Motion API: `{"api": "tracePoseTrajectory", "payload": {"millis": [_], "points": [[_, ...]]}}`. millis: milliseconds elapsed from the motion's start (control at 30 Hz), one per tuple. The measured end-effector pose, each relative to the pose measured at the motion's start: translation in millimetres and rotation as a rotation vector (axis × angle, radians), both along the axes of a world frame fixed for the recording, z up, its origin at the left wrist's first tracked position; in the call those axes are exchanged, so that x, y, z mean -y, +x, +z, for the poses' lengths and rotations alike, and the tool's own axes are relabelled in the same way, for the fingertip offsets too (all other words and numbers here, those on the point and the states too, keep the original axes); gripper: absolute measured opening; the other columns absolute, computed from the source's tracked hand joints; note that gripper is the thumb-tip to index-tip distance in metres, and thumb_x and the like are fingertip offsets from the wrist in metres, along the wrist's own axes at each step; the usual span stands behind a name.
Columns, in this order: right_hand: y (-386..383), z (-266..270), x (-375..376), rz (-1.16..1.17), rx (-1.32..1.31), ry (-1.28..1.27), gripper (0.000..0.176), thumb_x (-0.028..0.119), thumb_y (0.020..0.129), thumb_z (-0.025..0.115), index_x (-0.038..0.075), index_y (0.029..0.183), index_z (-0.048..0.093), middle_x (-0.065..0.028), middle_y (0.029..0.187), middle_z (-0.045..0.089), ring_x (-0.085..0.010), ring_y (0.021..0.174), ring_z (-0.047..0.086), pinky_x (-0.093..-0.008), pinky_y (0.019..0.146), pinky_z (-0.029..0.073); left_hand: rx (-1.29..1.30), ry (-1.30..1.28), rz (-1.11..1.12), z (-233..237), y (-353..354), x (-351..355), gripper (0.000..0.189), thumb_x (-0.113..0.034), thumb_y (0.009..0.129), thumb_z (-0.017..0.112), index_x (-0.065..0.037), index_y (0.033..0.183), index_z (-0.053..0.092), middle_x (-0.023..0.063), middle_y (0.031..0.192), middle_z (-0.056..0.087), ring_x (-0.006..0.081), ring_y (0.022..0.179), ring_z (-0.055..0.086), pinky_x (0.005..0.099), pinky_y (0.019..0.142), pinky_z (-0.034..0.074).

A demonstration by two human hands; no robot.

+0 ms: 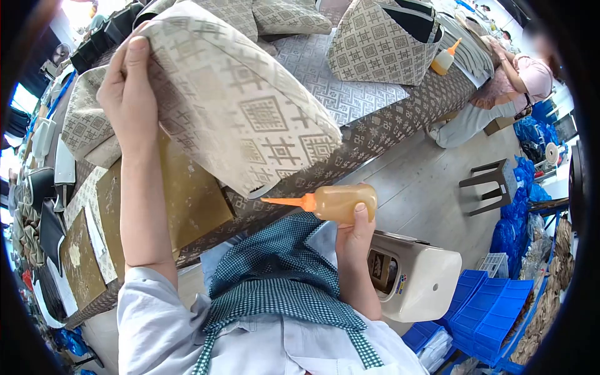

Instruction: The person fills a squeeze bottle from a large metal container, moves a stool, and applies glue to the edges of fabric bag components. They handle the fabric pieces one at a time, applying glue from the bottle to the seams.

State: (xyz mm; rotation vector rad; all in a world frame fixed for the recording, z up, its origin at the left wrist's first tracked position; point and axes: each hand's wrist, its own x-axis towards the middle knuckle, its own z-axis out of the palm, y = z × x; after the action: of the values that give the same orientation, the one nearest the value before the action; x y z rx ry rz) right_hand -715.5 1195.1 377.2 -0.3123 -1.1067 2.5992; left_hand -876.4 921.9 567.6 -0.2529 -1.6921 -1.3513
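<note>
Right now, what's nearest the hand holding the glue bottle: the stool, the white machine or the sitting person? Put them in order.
1. White machine, just beside the right hand.
2. Stool, on the floor to the right.
3. Sitting person, far off, top right.

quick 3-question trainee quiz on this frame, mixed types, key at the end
1. Multiple choice: what does the right hand hold?
A) scissors
B) a squeeze bottle with an orange nozzle
C) a paintbrush

2. True or false: the left hand grips the patterned fabric-covered piece at its edge, lifted off the table.

3. Fill in: the nozzle points toward the person's ___ side, close to the lower corner of the piece.

Key: 1 B; 2 true; 3 left.
</note>
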Motion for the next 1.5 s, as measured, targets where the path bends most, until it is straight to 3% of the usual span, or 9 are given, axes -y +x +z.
{"api": "tracePoseTrajectory", "payload": {"millis": [67, 133, 200, 333, 500, 633, 767, 900, 1500], "points": [[-1, 6, -11, -0.031, -0.007, 0.000, 0.069, 0.028, 0.088, 0.066, -0.002, 0.140, 0.031, -0.0130, 0.122, 0.054, -0.0243, 0.113, 0.057, -0.0375, 0.097, 0.048, -0.061, 0.074, 0.111, 3, -6, 17, 0.031, -0.024, 0.098, 0.058, 0.002, 0.110, 0.068, 0.0025, 0.095, 0.067, 0.0070, 0.086, 0.059, 0.0209, 0.080, 0.046], [-2, 10, -22, -0.104, -0.039, 0.030, 0.073, 0.031, 0.087, 0.068, 0.000, 0.141, 0.030, -0.0144, 0.123, 0.053, -0.0254, 0.113, 0.057, -0.0390, 0.097, 0.049, -0.152, 0.252, -0.054, 4, -4, 19, 0.034, -0.024, 0.102, 0.048, 0.005, 0.112, 0.063, 0.0051, 0.099, 0.066, 0.0091, 0.090, 0.060, 0.0227, 0.080, 0.047], [-4, 17, -29, -0.171, -0.081, 0.051, 0.073, 0.031, 0.086, 0.069, 0.000, 0.140, 0.031, -0.0149, 0.123, 0.052, -0.0257, 0.113, 0.057, -0.0391, 0.097, 0.049, -0.194, 0.284, -0.077, -9, 2, 17, 0.037, -0.025, 0.103, 0.043, 0.005, 0.120, 0.058, 0.0077, 0.108, 0.065, 0.0109, 0.097, 0.060, 0.0244, 0.085, 0.046], [-11, 20, -38, -0.260, -0.108, 0.106, 0.070, 0.027, 0.084, 0.070, 0.003, 0.139, 0.033, -0.0124, 0.123, 0.051, -0.0249, 0.112, 0.057, -0.0391, 0.096, 0.050, 0.052, 0.360, -0.090, -88, 18, 35, 0.039, -0.022, 0.104, 0.040, 0.003, 0.134, 0.048, 0.0100, 0.133, 0.053, 0.0158, 0.116, 0.054, 0.0302, 0.097, 0.044], [-31, 23, -43, -0.313, -0.098, 0.249, 0.066, 0.021, 0.083, 0.068, 0.004, 0.139, 0.036, -0.0095, 0.122, 0.049, -0.0206, 0.110, 0.054, -0.0343, 0.096, 0.047, 0.324, 0.307, -0.118, -124, 58, 79, 0.038, -0.006, 0.100, 0.043, 0.002, 0.138, 0.044, 0.0111, 0.134, 0.052, 0.0166, 0.117, 0.055, 0.0296, 0.100, 0.044], [-60, 16, -36, -0.365, -0.090, 0.322, 0.061, 0.014, 0.083, 0.070, 0.005, 0.136, 0.041, -0.0073, 0.124, 0.049, -0.0174, 0.111, 0.051, -0.0317, 0.099, 0.042, 0.382, 0.314, -0.177, -136, 76, 101, 0.042, -0.013, 0.100, 0.040, 0.003, 0.139, 0.042, 0.0125, 0.136, 0.051, 0.0179, 0.122, 0.052, 0.0317, 0.103, 0.042], [-86, 12, -28, -0.389, -0.105, 0.398, 0.059, 0.010, 0.083, 0.072, 0.003, 0.134, 0.042, -0.0058, 0.123, 0.050, -0.0157, 0.111, 0.050, -0.0300, 0.099, 0.041, 0.440, 0.386, -0.111, -133, 78, 92, 0.046, -0.023, 0.102, 0.041, 0.003, 0.140, 0.041, 0.0117, 0.133, 0.053, 0.0170, 0.118, 0.052, 0.0297, 0.101, 0.040], [-97, 11, -23, -0.382, -0.091, 0.461, 0.058, 0.008, 0.083, 0.073, 0.002, 0.132, 0.043, -0.0058, 0.122, 0.050, -0.0154, 0.110, 0.050, -0.0292, 0.098, 0.041, 0.596, 0.273, -0.006, -134, 72, 96, 0.048, -0.031, 0.102, 0.044, 0.002, 0.137, 0.044, 0.0095, 0.126, 0.056, 0.0143, 0.114, 0.052, 0.0278, 0.098, 0.040], [-95, 0, 2, -0.164, -0.005, 0.374, 0.055, 0.014, 0.084, 0.072, 0.002, 0.131, 0.045, -0.0060, 0.119, 0.053, -0.0150, 0.107, 0.053, -0.0293, 0.094, 0.045, 0.536, 0.426, -0.155, -152, 64, 118, 0.041, -0.028, 0.103, 0.045, 0.005, 0.127, 0.052, 0.0066, 0.116, 0.060, 0.0112, 0.103, 0.054, 0.0257, 0.093, 0.042]]}}
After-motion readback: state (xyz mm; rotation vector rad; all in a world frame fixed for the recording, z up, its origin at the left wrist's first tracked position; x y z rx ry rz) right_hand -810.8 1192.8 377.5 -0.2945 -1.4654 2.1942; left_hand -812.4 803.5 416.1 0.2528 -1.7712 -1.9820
